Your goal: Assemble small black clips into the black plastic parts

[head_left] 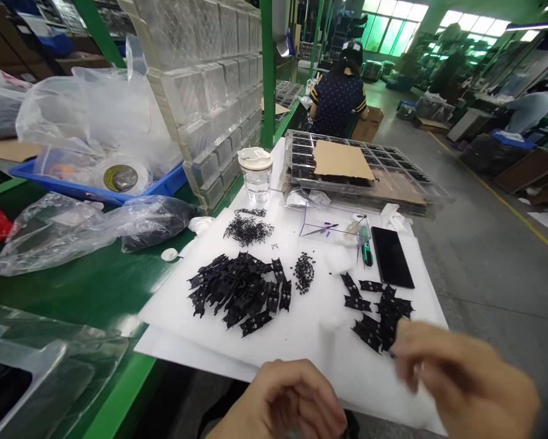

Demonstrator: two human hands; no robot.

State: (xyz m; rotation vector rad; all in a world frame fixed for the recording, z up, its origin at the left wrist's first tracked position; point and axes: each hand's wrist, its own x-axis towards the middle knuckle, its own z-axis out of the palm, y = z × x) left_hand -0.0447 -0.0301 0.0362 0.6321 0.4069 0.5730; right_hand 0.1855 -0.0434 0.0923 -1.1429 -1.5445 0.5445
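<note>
My left hand [296, 399] is at the bottom middle, over the front edge of the white foam sheet [301, 341]. Its fingers curl inward, and whatever they hold is hidden. Blurred by motion, my right hand [466, 375] is at the lower right with bent fingers, beside a small pile of flat black plastic parts [387, 311]. I cannot make out whether anything is in it. A larger heap of similar black parts [239, 286] lies to the left. Behind that sits a tangle of thin black wire clips [247, 230]. Tiny black pieces [304, 272] are scattered in the middle.
A black phone-like slab [391, 256], a green-handled cutter [367, 247] and a clear box [331, 225] lie at the back. Beyond stand a lidded cup [256, 174] and stacked trays [301, 158] topped with cardboard [342, 160]. A person [339, 94] sits further off.
</note>
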